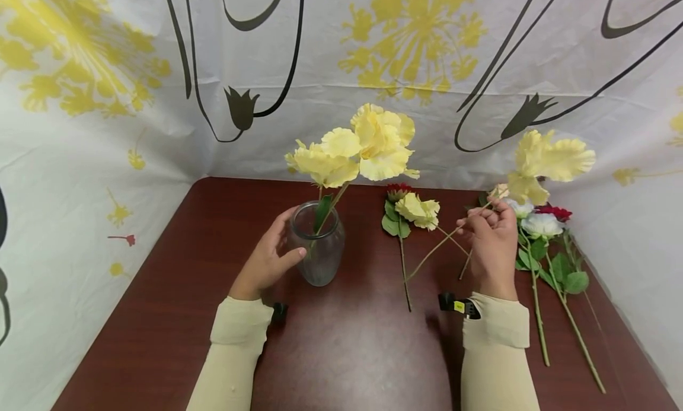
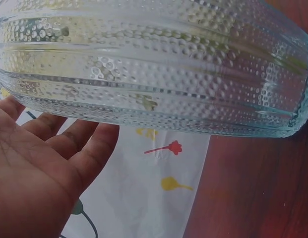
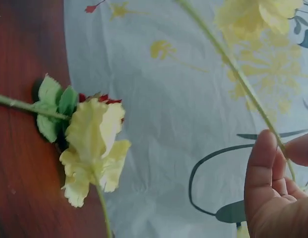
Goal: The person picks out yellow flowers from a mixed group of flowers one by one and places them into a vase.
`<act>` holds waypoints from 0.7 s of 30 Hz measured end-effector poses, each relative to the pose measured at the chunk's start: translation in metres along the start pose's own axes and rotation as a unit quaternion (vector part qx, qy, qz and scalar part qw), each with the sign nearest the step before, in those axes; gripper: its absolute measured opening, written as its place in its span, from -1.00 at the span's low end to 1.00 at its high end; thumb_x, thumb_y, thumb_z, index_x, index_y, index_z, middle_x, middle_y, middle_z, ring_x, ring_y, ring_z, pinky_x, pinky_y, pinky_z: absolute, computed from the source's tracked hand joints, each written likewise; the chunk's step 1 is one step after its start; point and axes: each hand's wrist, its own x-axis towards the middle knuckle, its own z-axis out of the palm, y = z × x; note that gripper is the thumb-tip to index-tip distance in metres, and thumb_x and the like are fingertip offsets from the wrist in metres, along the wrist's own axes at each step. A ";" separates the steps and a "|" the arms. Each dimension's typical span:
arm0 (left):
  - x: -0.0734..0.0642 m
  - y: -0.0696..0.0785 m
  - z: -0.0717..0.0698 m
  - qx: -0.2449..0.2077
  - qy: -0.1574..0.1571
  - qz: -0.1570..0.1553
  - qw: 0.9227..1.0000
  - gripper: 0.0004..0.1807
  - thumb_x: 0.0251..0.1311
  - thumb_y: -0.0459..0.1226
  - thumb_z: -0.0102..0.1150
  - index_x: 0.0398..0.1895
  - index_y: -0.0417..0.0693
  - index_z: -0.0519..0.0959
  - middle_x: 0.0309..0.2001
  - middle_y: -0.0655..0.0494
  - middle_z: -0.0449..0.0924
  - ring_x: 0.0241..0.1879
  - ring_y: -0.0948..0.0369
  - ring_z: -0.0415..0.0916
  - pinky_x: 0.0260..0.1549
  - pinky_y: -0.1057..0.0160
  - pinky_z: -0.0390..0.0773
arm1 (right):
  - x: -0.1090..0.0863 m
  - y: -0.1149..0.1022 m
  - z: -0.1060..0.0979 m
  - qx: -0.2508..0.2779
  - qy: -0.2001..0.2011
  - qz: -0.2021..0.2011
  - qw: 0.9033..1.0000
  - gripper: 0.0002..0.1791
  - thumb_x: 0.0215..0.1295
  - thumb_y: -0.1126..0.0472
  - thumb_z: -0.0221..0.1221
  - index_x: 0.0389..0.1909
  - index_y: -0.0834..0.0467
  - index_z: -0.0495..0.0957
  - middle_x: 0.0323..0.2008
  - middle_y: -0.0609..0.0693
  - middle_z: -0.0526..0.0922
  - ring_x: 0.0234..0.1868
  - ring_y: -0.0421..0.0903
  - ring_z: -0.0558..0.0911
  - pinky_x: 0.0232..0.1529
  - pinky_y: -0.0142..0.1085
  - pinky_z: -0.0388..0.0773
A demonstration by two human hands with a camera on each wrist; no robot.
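Note:
A clear textured glass vase [image 1: 322, 263] stands on the table, two yellow ruffled flowers [image 1: 381, 141] rising from it with their stems inside. My left hand [image 1: 269, 260] holds the vase from its left, thumb in front and fingers round the far side. In the left wrist view, fingertips [image 2: 106, 136] lie against the dimpled glass [image 2: 158, 64]. Between thumb and fingers, my right hand [image 1: 490, 245] pinches the thin stem [image 3: 228, 62] of another yellow flower [image 1: 549, 162]. That bloom is up at the right, and its stem slants down left over the table.
One more yellow flower [image 1: 418, 210] lies beside a red flower [image 1: 397, 190] with green leaves, right of the vase. White flowers [image 1: 541, 226] and a red one [image 1: 555, 212] lie along the table's right side, long stems toward me. A patterned cloth [image 1: 320, 61] hangs behind the table [image 1: 171, 292].

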 end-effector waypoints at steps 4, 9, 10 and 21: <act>0.000 -0.001 0.000 -0.001 -0.002 0.018 1.000 -0.23 0.23 -0.22 0.18 0.52 0.14 0.15 0.36 0.05 0.33 0.29 0.07 0.32 0.18 -0.19 0.31 | -0.003 -0.002 0.002 0.025 -0.004 -0.018 1.000 -0.71 0.44 0.37 0.08 0.12 0.23 0.33 -0.32 0.09 0.50 -0.45 -0.07 0.61 -0.46 -0.33 0.58; 0.000 -0.001 0.000 0.004 -0.002 0.017 1.000 -0.23 0.23 -0.21 0.17 0.52 0.12 0.15 0.35 0.01 0.34 0.29 0.05 0.32 0.19 -0.20 0.31 | -0.008 -0.006 0.007 0.063 -0.022 -0.026 0.997 -0.85 0.41 0.41 0.10 -0.06 0.29 0.40 -0.39 0.11 0.50 -0.47 -0.06 0.60 -0.47 -0.33 0.59; 0.000 -0.001 0.000 0.005 -0.001 0.014 1.000 -0.23 0.22 -0.22 0.17 0.52 0.11 0.15 0.35 0.01 0.34 0.29 0.05 0.32 0.19 -0.19 0.30 | -0.009 -0.007 0.009 0.074 -0.024 -0.035 0.996 -0.85 0.40 0.43 0.10 -0.07 0.31 0.40 -0.40 0.12 0.51 -0.48 -0.05 0.60 -0.47 -0.33 0.59; -0.001 0.030 0.001 0.008 0.004 -0.022 1.000 -0.23 0.22 -0.31 0.14 0.49 -0.22 0.11 0.33 -0.24 0.29 0.30 -0.15 0.28 0.21 -0.24 0.26 | -0.030 -0.028 0.045 0.175 -0.068 -0.116 0.975 -0.77 0.35 0.51 0.11 -0.02 0.41 0.36 -0.39 0.24 0.53 -0.45 0.07 0.65 -0.43 -0.26 0.62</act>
